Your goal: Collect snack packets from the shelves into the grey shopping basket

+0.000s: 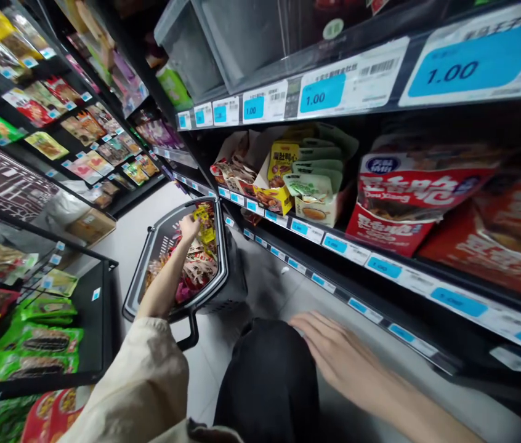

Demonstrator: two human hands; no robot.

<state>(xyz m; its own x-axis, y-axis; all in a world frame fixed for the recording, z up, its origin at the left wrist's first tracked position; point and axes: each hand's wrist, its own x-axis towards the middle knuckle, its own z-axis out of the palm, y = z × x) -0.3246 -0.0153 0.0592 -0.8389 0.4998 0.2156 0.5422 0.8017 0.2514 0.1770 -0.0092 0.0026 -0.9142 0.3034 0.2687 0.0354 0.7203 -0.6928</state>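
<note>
Reaching into the basket, left hand curls over the packed snacks, just beside a yellow packet — can't tell if the fingers pinch anything. Right hand rests at the dark-clothed knee, fingers extended and close together, nothing visible in it. Step in hand looks like handling packets inside the basket; next move calls for a sure hold on one packet without dragging its neighbours. Yellow packet lies at the basket's far end, among the other packets. Basket stands on the floor, near the shelf with a yellow carton, green packets and red packets — green bags on the rack at left.
</note>
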